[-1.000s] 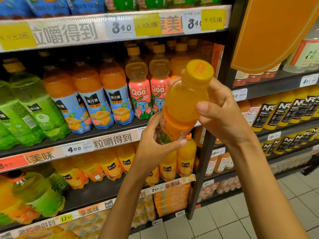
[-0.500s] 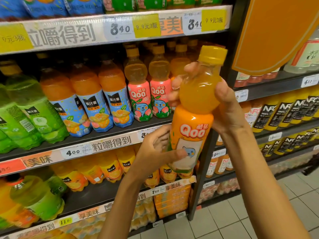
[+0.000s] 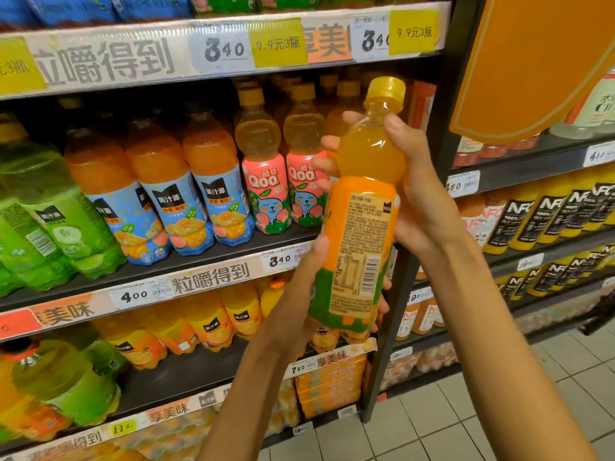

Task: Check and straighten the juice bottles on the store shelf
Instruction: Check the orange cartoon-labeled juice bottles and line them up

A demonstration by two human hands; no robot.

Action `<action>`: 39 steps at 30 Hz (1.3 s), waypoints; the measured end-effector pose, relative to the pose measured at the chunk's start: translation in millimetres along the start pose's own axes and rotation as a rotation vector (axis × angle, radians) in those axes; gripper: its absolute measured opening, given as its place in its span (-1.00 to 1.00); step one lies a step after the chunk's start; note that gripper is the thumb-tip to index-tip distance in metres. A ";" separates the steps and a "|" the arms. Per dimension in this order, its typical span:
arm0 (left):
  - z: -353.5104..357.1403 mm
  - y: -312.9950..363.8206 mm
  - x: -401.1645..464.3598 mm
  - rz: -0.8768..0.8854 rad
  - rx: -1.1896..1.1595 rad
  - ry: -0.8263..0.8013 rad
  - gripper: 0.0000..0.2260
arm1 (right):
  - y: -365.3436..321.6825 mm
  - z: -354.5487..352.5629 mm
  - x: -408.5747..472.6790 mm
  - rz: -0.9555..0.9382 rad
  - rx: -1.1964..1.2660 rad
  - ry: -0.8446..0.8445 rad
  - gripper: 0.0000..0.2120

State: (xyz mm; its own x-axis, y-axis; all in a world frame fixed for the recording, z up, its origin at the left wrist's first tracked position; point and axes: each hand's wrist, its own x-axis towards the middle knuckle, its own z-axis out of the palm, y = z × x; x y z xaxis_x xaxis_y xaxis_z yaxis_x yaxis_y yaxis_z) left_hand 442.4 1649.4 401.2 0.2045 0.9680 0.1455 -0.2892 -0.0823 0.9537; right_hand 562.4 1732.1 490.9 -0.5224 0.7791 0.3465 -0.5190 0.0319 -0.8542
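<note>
Checking is the step in hand: the person holds an orange juice bottle (image 3: 361, 207) out in front of the shelf (image 3: 199, 261), upright, with its back label and barcode turned to the camera. The left hand (image 3: 309, 294) has its grip closed around the lower body, thumb up the label's 9 o'clock side and fingertips showing past the far side. The right hand (image 3: 419, 194) has its grip wrapped around the bulb below the yellow cap (image 3: 386, 91), from 3 o'clock.

Next, by this reading, the bottle needs turning until its front faces outward, then setting back in its row. The likely slot lies at 9 o'clock of the bottle, just right of the two pink-labelled bottles (image 3: 283, 194), though the bottle and fingers hide whether it is free.

Room is tight: the price rail (image 3: 233, 51) of the shelf above overhangs at 12 o'clock, so the cap must pass under it, and the dark upright post (image 3: 416, 261) stands close at 3 o'clock. Open aisle lies toward 6 o'clock.
</note>
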 end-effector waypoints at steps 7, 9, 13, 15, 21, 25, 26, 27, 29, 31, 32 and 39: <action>-0.4 -0.6 8.1 0.148 0.200 0.220 -0.61 | -3.0 2.4 2.9 -0.140 -0.348 0.198 -0.71; 3.9 0.1 12.5 0.174 0.258 0.219 -0.64 | -3.1 4.4 3.7 -0.135 -0.410 0.228 -0.62; 5.9 -2.9 13.8 0.080 0.123 0.256 -0.50 | -6.5 1.9 2.4 -0.004 -0.317 0.147 -0.56; 4.5 -2.4 12.9 -0.011 -0.024 0.221 -0.29 | -4.3 -0.1 0.2 -0.009 -0.311 0.144 -0.64; 3.3 -9.6 21.7 -0.036 -0.103 0.140 -0.23 | 3.6 7.8 0.6 -0.030 -0.165 0.116 -0.73; 0.8 -14.4 25.8 0.091 0.081 0.259 -0.57 | 3.8 4.5 -2.1 -0.200 -0.336 0.194 -0.68; 1.4 -14.4 26.1 0.129 0.132 0.270 -0.61 | 4.2 2.4 -2.6 -0.249 -0.381 0.213 -0.66; 3.2 -14.6 26.6 0.152 0.181 0.262 -0.61 | 4.4 0.4 -3.1 -0.289 -0.407 0.234 -0.63; 7.5 -19.7 29.7 0.159 0.353 0.252 -0.47 | 4.2 -4.0 -2.8 -0.331 -0.424 0.279 -0.60; 11.1 -22.5 36.6 0.140 0.553 0.298 -0.38 | 3.9 -7.4 -0.6 -0.350 -0.482 0.307 -0.56; 11.8 -22.7 41.1 0.144 0.623 0.329 -0.39 | 3.8 -9.7 0.4 -0.362 -0.537 0.308 -0.55; 5.8 -30.4 73.3 0.220 0.684 0.485 -0.43 | 20.9 -32.4 6.7 -0.346 -0.809 0.373 -0.49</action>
State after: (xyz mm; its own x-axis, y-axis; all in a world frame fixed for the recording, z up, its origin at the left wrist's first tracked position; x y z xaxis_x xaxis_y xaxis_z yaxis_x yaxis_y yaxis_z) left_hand 471.6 1721.5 384.4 -0.2562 0.8947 0.3658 0.3824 -0.2538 0.8885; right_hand 570.0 1758.2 462.8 -0.1053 0.7901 0.6039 0.0939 0.6124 -0.7849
